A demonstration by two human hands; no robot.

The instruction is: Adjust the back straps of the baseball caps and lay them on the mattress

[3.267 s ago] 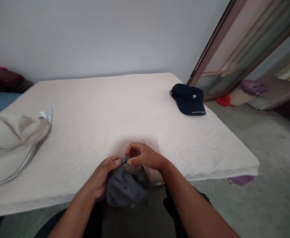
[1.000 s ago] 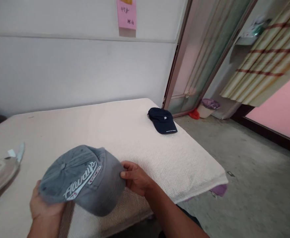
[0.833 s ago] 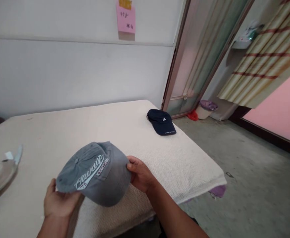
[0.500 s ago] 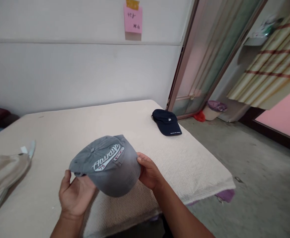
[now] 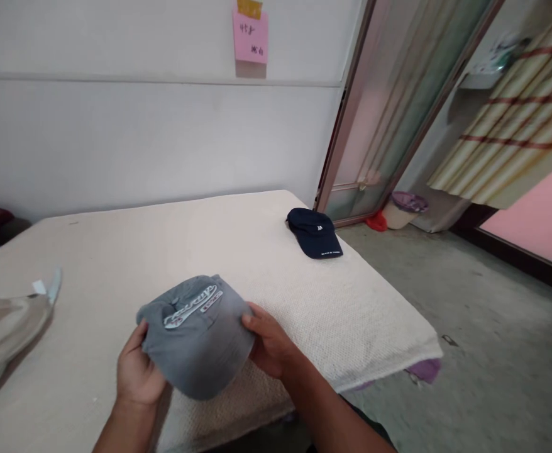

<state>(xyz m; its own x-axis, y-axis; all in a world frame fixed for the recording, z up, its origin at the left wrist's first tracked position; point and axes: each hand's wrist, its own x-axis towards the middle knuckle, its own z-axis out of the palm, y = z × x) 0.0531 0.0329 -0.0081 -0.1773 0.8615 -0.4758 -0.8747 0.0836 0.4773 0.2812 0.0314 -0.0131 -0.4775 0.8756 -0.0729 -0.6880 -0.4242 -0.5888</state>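
A: What is filling the middle of the frame?
B: A pale bed (image 5: 332, 314) is stretching from the left edge to right of centre. The person is holding a grey cap (image 5: 195, 340) just above its near edge, at lower centre.
A: How are the hands gripping it?
B: Both are closed on the cap. The left hand (image 5: 137, 374) is cupping the lower left side, with the thumb up against the crown. The right hand (image 5: 269, 346) is pinching the right side, thumb on top and fingers hidden underneath.
A: Any advice on the handling?
B: The cloth is looking soft and is creasing, so I would be supporting it from below with the palms rather than squeezing, and holding it level, lettering up, over the bed.
A: What is lying nearby?
B: A beige cloth thing (image 5: 2, 321) is lying at the left edge. A navy cap (image 5: 314, 233) is sitting at the bed's far right corner, well apart. A pink note (image 5: 250, 36) is hanging on the wall at top centre.
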